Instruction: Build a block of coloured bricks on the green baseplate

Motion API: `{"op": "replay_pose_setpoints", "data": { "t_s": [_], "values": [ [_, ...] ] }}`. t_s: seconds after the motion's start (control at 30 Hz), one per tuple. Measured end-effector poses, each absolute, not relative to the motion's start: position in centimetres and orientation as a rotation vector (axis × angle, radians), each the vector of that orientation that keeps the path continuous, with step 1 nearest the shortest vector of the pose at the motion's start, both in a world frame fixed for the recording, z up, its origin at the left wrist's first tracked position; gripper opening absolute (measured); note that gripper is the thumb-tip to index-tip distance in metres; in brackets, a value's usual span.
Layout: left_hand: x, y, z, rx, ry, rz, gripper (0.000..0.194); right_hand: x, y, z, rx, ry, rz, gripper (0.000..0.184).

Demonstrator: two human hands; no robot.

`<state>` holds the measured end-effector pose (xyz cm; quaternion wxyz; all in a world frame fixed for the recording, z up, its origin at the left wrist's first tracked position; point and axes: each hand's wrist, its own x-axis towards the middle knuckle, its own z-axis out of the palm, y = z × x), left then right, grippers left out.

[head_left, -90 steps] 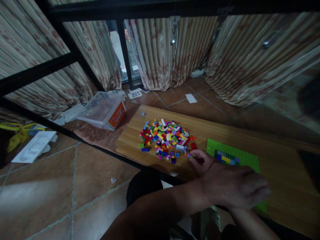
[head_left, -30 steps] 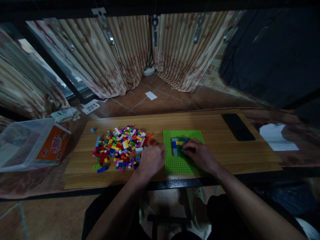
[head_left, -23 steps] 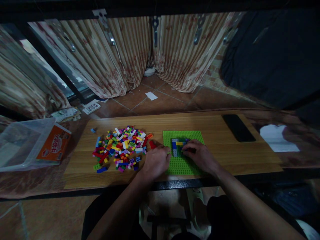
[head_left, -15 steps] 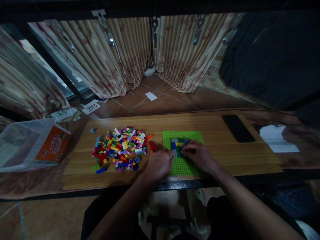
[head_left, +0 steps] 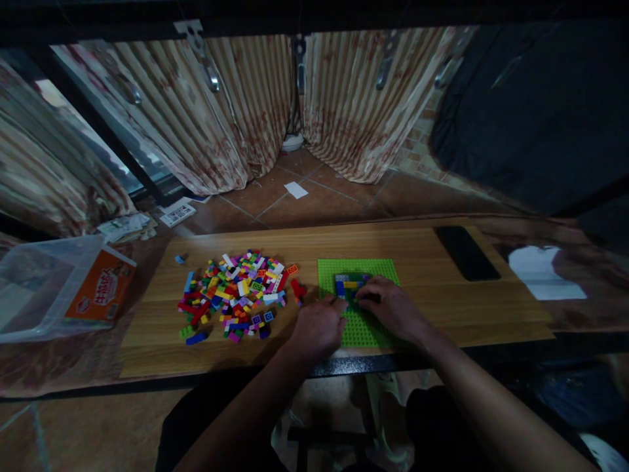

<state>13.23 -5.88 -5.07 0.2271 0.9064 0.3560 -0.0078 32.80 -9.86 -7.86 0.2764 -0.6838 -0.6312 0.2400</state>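
A green baseplate (head_left: 381, 267) lies on the wooden board (head_left: 442, 308), near its front edge. On it sits a small flat build of blue, yellow and grey bricks (head_left: 344, 283). My right hand (head_left: 390, 309) rests on the plate with bent fingers pressed together against the build's right side. My left hand (head_left: 319, 326) is at the plate's left edge, its fingers curled in a pinch that touches the build's near left corner. What the pinch holds is hidden. A heap of small coloured bricks (head_left: 230, 292) lies left of the plate, with a red brick (head_left: 297, 288) beside it.
A black phone (head_left: 459, 252) lies at the board's far right, and a white sheet (head_left: 545, 282) lies beyond it. A clear plastic box with an orange label (head_left: 63, 285) stands left of the board. One blue brick (head_left: 179, 259) lies apart at the far left. Curtains hang behind.
The view has swung right, bringing the board to the centre. My left hand has slid from the heap's edge rightward onto the plate, up to the build. My right hand has stayed on the build.
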Motion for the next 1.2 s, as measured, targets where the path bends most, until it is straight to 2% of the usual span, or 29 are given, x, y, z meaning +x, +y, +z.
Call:
{"op": "replay_pose_setpoints", "data": {
  "t_s": [0.4,0.77,1.2],
  "values": [
    [13.4,-6.1,-5.4,2.519,0.963,-0.058,0.029,33.1,-9.8,-7.7,-1.830,-1.554,0.706,0.010],
    [14.0,-6.7,-5.9,2.571,0.982,-0.142,0.045,33.1,-9.5,-7.8,-1.878,-1.542,0.664,0.007],
    [15.1,-7.4,-5.5,2.716,0.978,-0.236,0.043,32.8,-9.3,-8.2,-1.897,-1.487,0.629,0.006]
  ]
}}
